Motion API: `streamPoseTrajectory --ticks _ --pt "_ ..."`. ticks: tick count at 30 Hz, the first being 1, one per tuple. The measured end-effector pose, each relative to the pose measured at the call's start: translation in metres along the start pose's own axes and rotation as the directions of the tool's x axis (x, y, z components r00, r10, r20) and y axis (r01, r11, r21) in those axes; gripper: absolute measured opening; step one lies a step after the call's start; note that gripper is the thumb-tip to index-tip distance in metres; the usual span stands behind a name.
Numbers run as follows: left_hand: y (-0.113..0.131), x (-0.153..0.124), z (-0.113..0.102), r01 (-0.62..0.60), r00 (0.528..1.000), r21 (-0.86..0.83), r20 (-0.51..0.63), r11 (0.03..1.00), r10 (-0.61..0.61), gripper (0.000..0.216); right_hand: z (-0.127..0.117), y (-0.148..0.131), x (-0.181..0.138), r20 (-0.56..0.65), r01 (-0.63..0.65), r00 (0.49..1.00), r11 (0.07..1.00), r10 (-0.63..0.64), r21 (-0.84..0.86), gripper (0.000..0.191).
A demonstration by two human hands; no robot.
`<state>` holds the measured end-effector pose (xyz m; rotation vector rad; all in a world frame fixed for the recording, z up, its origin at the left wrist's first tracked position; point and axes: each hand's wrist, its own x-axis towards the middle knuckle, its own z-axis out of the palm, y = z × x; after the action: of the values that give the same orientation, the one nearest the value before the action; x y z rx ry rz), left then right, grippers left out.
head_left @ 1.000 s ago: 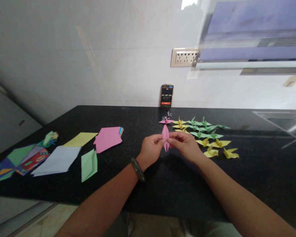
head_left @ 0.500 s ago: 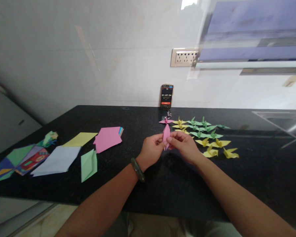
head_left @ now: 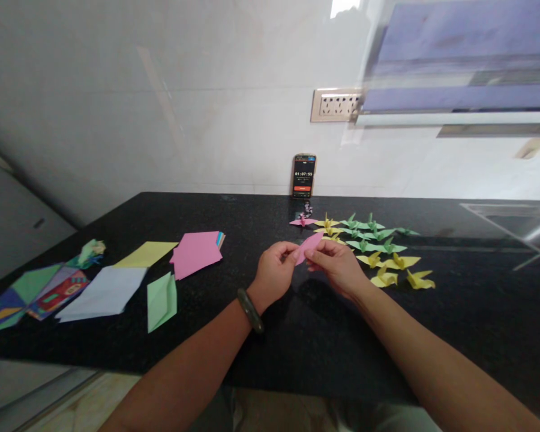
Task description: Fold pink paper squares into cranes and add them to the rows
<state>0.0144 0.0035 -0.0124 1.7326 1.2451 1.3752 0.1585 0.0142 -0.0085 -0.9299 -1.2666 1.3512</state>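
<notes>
A folded piece of pink origami paper [head_left: 310,246] is held above the black counter, its pointed end tilted up to the right. My left hand [head_left: 276,271] pinches its lower left part between thumb and fingers. On the other side my right hand [head_left: 335,264] is closed on it, thumb on the near face. The fingertips hide part of the paper's lower end. Just beyond the hands sits a finished pink paper crane [head_left: 303,221]. Yellow paper cranes [head_left: 399,261] and green paper cranes [head_left: 363,245] stand in rows to the right of it.
The black counter [head_left: 261,354] meets a tiled wall, where a phone [head_left: 304,176] showing a timer leans. Left lie a pink paper stack [head_left: 197,255], a folded green paper [head_left: 162,303], white sheets [head_left: 105,292], a yellow sheet [head_left: 146,254] and a colourful packet [head_left: 58,294].
The pink paper has turned from nearly upright to slanting up to the right. Both hands have shifted only slightly and keep their pinch on it.
</notes>
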Motion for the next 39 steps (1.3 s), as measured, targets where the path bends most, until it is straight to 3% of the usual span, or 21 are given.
streamPoseTrajectory --ticks 3,7,12,15,18,23,28,34,39 --pt "-0.002 0.000 -0.004 -0.082 0.997 0.125 0.018 0.989 0.081 0.015 -0.004 -0.001 0.002 0.013 0.072 0.997 0.996 -0.071 -0.059 0.022" --pt "0.004 -0.001 -0.008 -0.074 0.993 0.132 0.102 0.988 0.061 0.017 -0.007 -0.001 0.003 0.001 0.084 0.996 0.996 -0.084 -0.034 0.020" --pt "0.008 0.000 -0.009 -0.100 0.995 0.112 0.020 0.989 0.098 0.011 -0.005 -0.001 0.001 0.024 0.068 0.997 0.998 -0.068 0.005 0.021" --pt "0.007 0.001 -0.009 -0.072 0.997 0.098 -0.026 0.993 0.075 0.010 -0.007 -0.004 0.000 0.038 0.089 0.995 0.995 -0.087 -0.053 0.024" --pt "0.008 0.001 -0.010 -0.120 0.992 0.159 -0.015 0.980 0.124 0.008 -0.012 -0.009 0.000 0.023 0.141 0.990 0.977 -0.139 -0.162 0.024" --pt "0.011 0.000 -0.012 -0.254 0.967 0.248 0.077 0.935 0.242 0.010 -0.020 -0.015 0.001 0.113 0.263 0.965 0.876 -0.238 -0.403 0.014" --pt "0.011 0.001 -0.014 -0.335 0.940 0.219 0.142 0.916 0.310 0.012 -0.022 -0.020 -0.002 0.213 0.331 0.943 0.798 -0.257 -0.503 0.015" --pt "0.011 0.003 -0.015 -0.286 0.949 0.214 0.195 0.934 0.246 0.009 -0.021 -0.027 -0.004 0.308 0.446 0.895 0.656 -0.323 -0.609 0.010" --pt "0.010 0.004 -0.014 -0.246 0.956 0.177 0.204 0.953 0.209 0.008 -0.021 -0.030 -0.006 0.343 0.489 0.872 0.639 -0.349 -0.594 0.010"
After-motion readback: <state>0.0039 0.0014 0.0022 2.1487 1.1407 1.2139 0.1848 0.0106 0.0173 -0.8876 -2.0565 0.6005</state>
